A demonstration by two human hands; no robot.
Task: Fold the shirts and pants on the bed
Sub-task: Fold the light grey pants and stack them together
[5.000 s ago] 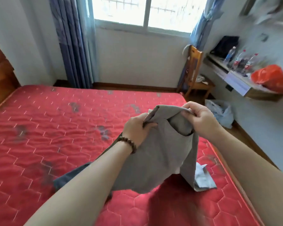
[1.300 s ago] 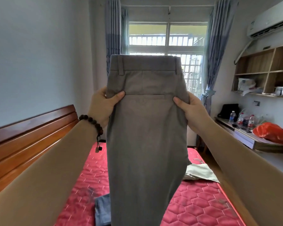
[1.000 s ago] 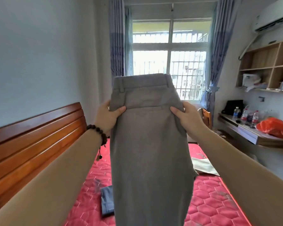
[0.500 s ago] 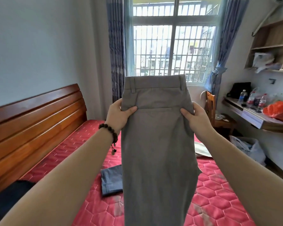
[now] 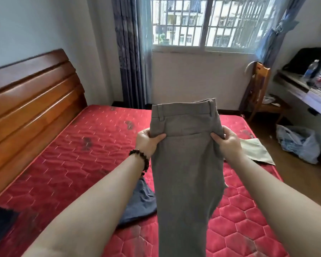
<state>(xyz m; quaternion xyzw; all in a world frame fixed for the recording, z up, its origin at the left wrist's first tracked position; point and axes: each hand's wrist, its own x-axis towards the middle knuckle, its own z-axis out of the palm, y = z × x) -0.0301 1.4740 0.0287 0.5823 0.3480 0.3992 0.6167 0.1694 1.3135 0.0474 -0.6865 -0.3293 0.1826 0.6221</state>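
Grey pants hang upright in front of me over the red mattress, waistband at the top, legs trailing out of the bottom of the frame. My left hand pinches the left edge just under the waistband, and my right hand pinches the right edge at the same height. A dark blue garment lies on the mattress behind the pants. A pale green garment lies flat near the bed's right edge. A black garment shows at the lower left.
A wooden headboard runs along the left side of the bed. Beyond the bed's right edge stand a wooden chair, a desk with bottles and a plastic bag on the floor. The window wall is behind the bed.
My hands have come down with the grey pants, from window height to just above the mattress. The view has tipped downward toward the bed. Both grips stay the same.
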